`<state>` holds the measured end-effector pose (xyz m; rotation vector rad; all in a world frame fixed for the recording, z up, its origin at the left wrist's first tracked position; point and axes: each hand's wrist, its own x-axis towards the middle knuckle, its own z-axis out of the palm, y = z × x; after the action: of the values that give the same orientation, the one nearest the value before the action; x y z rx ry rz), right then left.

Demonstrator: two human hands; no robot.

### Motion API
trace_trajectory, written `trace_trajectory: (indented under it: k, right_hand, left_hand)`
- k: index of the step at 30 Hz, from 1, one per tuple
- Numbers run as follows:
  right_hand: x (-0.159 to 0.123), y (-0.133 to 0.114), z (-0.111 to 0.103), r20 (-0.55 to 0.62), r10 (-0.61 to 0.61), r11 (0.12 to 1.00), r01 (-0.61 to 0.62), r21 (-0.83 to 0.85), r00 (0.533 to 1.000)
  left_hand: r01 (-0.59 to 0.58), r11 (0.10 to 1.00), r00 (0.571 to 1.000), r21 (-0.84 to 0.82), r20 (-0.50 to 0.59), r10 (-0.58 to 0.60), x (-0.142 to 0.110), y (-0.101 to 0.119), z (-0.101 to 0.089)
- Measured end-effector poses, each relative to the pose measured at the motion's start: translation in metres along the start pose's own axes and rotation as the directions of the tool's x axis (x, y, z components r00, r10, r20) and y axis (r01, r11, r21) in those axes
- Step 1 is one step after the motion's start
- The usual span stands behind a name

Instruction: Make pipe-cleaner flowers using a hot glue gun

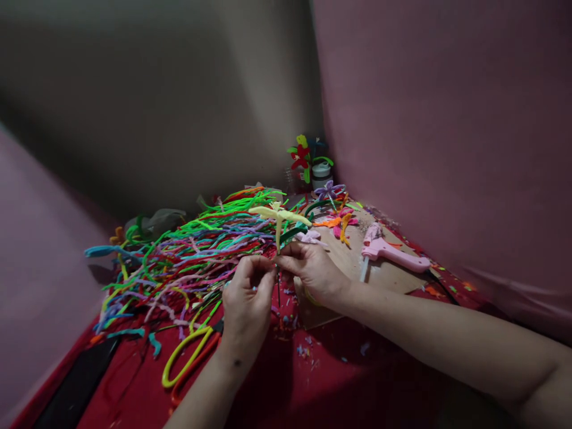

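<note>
A pale yellow pipe-cleaner flower (279,215) stands upright above my fingertips, its petals spread to both sides. My left hand (250,298) pinches its thin dark stem (279,287) from the left, fingers closed. From the right, my right hand (315,271) pinches just under the flower, thumb and forefinger together at the top of the stem. The two sets of fingertips nearly meet. The stem's lower end hangs below them. Scissors (187,357) with yellow and orange handles lie beside my left wrist, their blades mostly hidden.
Many coloured pipe cleaners (201,244) are heaped at the left. A pink glue gun (393,253) rests on a brown board (339,262) with finished flowers (329,190) near it. Behind stand a lidded bottle (322,173) and a red flower (300,156). A black flat object (78,381) lies front left.
</note>
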<state>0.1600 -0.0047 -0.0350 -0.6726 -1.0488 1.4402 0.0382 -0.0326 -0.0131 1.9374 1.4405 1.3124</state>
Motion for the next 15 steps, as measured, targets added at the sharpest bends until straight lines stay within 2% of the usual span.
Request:
trace_trajectory:
  k: [3,5,7,10,13,15]
  right_hand:
    - [0.000,0.003,0.000,-0.014,-0.014,0.999,0.015,0.045,1.000]
    - [-0.001,0.003,-0.001,-0.018,-0.009,0.998,0.010,0.061,1.000]
    - [-0.001,0.002,0.000,-0.035,-0.001,0.997,0.003,0.071,0.999]
    - [-0.002,0.000,0.001,-0.090,-0.028,0.997,0.033,0.064,0.996]
    - [-0.003,-0.002,0.002,-0.164,-0.039,0.996,0.051,0.069,0.986]
    - [-0.002,-0.004,0.001,-0.180,0.012,0.993,0.010,0.121,0.984]
  left_hand:
    - [-0.212,0.948,0.975,0.237,-0.019,0.223,-0.004,0.001,0.003]
    - [-0.345,0.824,0.927,0.449,0.027,0.373,-0.008,0.002,0.004]
    - [-0.416,0.670,0.873,0.616,0.063,0.484,-0.011,0.005,0.006]
    - [-0.428,0.534,0.834,0.729,0.092,0.543,-0.019,0.013,0.011]
    - [-0.443,0.509,0.843,0.738,0.150,0.516,-0.029,0.021,0.018]
    - [-0.457,0.485,0.847,0.745,0.199,0.493,-0.036,0.024,0.022]
